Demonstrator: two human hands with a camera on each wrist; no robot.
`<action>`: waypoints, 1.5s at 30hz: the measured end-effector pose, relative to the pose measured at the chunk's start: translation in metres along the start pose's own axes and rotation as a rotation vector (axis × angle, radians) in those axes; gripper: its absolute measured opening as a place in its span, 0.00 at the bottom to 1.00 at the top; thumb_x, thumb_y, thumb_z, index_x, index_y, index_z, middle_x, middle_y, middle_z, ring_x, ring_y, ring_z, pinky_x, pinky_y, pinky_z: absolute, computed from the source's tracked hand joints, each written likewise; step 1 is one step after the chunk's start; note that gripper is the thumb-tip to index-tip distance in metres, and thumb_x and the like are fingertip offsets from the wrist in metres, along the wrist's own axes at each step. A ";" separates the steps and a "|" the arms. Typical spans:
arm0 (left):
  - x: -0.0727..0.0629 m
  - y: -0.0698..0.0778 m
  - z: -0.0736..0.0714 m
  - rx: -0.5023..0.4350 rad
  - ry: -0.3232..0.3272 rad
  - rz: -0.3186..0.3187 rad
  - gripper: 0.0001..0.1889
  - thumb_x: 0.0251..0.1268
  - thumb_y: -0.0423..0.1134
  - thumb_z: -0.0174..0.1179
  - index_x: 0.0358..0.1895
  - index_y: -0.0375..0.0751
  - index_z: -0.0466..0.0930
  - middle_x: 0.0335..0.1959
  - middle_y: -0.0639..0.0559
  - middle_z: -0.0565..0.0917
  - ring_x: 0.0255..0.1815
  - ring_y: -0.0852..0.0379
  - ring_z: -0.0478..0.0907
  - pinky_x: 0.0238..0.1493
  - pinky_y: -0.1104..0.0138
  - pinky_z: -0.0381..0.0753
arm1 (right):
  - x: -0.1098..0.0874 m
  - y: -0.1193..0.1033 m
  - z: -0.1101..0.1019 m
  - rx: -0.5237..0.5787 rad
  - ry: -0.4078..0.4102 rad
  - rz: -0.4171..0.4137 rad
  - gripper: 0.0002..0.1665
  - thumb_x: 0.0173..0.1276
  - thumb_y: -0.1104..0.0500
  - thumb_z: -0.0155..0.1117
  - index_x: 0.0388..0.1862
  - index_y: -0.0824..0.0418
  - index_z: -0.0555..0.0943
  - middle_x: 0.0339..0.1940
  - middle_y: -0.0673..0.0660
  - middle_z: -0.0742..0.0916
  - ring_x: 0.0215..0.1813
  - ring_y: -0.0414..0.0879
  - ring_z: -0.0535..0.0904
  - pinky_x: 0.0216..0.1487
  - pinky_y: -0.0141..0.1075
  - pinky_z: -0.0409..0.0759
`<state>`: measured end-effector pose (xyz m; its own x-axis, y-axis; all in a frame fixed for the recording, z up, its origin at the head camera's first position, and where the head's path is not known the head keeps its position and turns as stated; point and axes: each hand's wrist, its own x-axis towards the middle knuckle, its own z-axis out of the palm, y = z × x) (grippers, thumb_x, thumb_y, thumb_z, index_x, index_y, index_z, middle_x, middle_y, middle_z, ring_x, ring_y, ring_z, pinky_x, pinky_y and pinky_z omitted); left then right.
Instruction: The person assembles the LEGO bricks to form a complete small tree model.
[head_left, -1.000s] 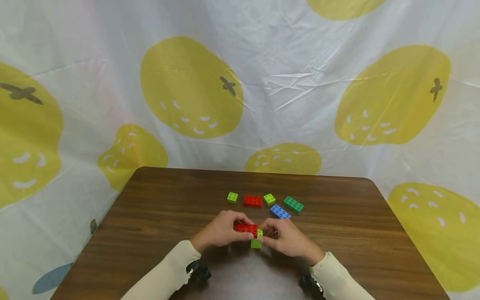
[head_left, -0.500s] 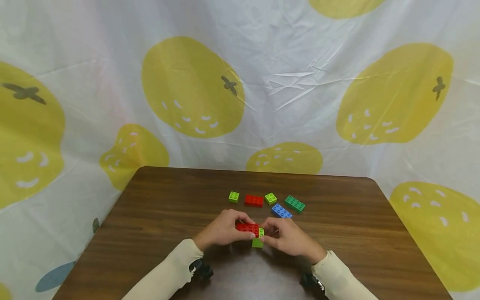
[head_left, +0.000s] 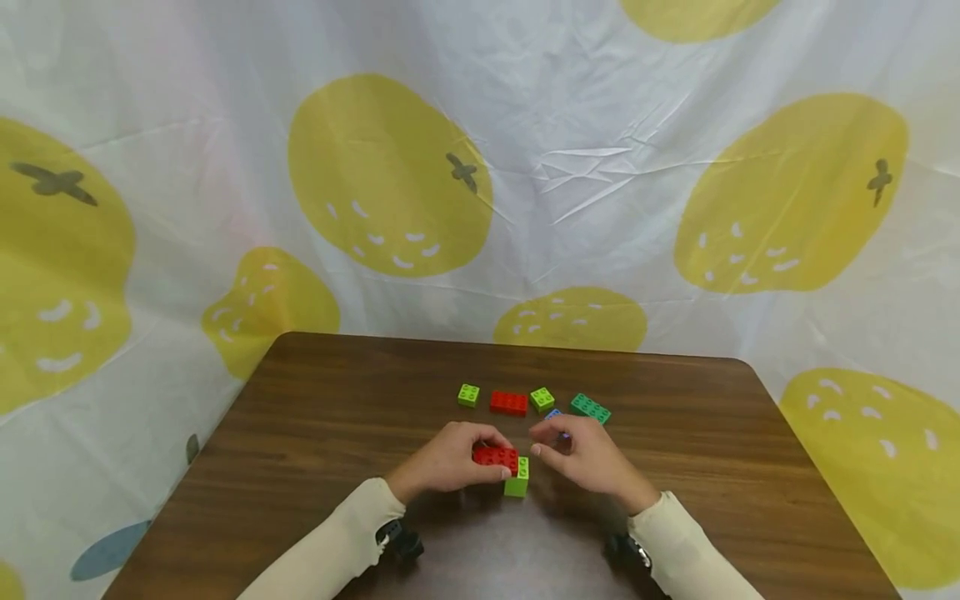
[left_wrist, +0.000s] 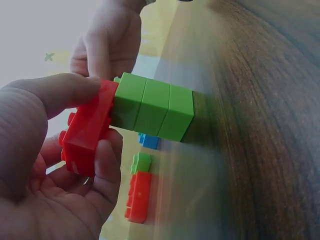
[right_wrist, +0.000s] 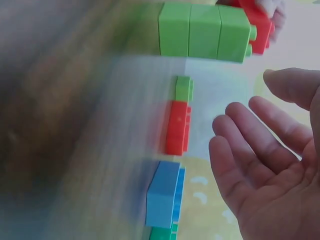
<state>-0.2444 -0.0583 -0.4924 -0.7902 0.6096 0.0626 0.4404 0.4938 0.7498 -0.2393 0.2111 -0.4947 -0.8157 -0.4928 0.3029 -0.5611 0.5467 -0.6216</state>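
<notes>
My left hand (head_left: pixel 448 457) pinches a red toy building brick (head_left: pixel 496 457) between thumb and fingers. That brick sits on top of a stack of three light green bricks (left_wrist: pixel 152 107) and juts out to the left, past the stack. One row of green studs stays uncovered on the stack's right side. Just right of the stack is my right hand (head_left: pixel 592 458), apart from it, its fingers loosely bent around nothing. In the right wrist view, the right palm and fingers (right_wrist: pixel 245 150) are bare, with the green stack (right_wrist: pixel 202 31) beyond them.
Behind the hands lie loose bricks on the brown wooden table (head_left: pixel 337 417): a light green one (head_left: pixel 468 395), a red one (head_left: pixel 509 403), another light green one (head_left: pixel 542 399), a dark green one (head_left: pixel 591 408) and a partly hidden blue one (head_left: pixel 553 413). A lemon-patterned cloth (head_left: pixel 562 208) hangs behind.
My right hand has let go of the green stack and moved a little to the right and away, now covering part of the blue brick. The left hand keeps holding the red brick.
</notes>
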 end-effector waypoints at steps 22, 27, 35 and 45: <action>-0.002 -0.002 0.001 -0.005 -0.017 -0.035 0.18 0.65 0.55 0.73 0.55 0.56 0.88 0.43 0.63 0.87 0.42 0.63 0.79 0.47 0.67 0.80 | 0.017 0.036 -0.007 -0.197 0.070 0.217 0.26 0.67 0.57 0.77 0.60 0.68 0.85 0.53 0.64 0.90 0.51 0.56 0.87 0.53 0.51 0.85; -0.002 -0.002 0.002 -0.007 -0.015 -0.035 0.18 0.65 0.55 0.73 0.55 0.57 0.88 0.44 0.63 0.87 0.43 0.63 0.79 0.47 0.67 0.79 | 0.019 0.040 -0.007 -0.243 0.016 0.249 0.27 0.67 0.58 0.76 0.61 0.70 0.83 0.53 0.65 0.90 0.53 0.59 0.87 0.57 0.55 0.84; -0.002 -0.001 0.001 -0.007 -0.019 -0.034 0.18 0.65 0.55 0.73 0.56 0.56 0.88 0.44 0.63 0.87 0.43 0.63 0.79 0.48 0.67 0.79 | 0.021 0.042 -0.009 -0.275 -0.032 0.305 0.27 0.63 0.59 0.79 0.58 0.70 0.85 0.49 0.63 0.91 0.50 0.55 0.87 0.55 0.54 0.85; -0.001 -0.002 0.001 -0.003 -0.013 -0.027 0.19 0.66 0.54 0.73 0.56 0.54 0.89 0.44 0.62 0.88 0.42 0.64 0.79 0.46 0.68 0.79 | 0.018 0.038 -0.008 -0.228 0.023 0.217 0.22 0.64 0.60 0.74 0.56 0.66 0.87 0.47 0.59 0.92 0.53 0.57 0.88 0.62 0.57 0.83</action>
<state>-0.2438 -0.0591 -0.4943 -0.7961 0.6042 0.0334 0.4173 0.5082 0.7534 -0.2764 0.2282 -0.5071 -0.9214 -0.3339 0.1989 -0.3884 0.7766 -0.4959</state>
